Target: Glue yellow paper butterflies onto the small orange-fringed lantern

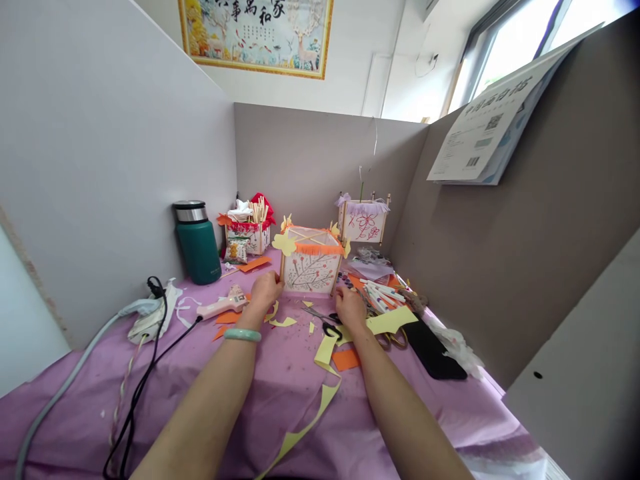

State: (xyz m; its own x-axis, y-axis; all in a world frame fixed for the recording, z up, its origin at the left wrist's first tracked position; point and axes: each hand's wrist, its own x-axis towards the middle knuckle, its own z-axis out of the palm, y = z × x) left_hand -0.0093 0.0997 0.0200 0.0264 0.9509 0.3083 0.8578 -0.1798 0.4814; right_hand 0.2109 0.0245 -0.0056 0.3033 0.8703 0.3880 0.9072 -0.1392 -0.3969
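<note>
A square paper lantern with a wooden stick frame stands on the purple tablecloth. It has an orange fringe, yellow paper cutouts and a drawn tree panel. My left hand grips its lower left corner, and my right hand has its fingers against the lower right corner. A jade bangle circles my left wrist. Just below the lantern, a pair of black-handled scissors lies by my right hand among yellow paper scraps.
A pink glue gun lies left of my left hand, near a green thermos and a power strip. Behind stand a second lantern and a box of sticks. Marker pens and a black phone lie right. Partition walls flank the table.
</note>
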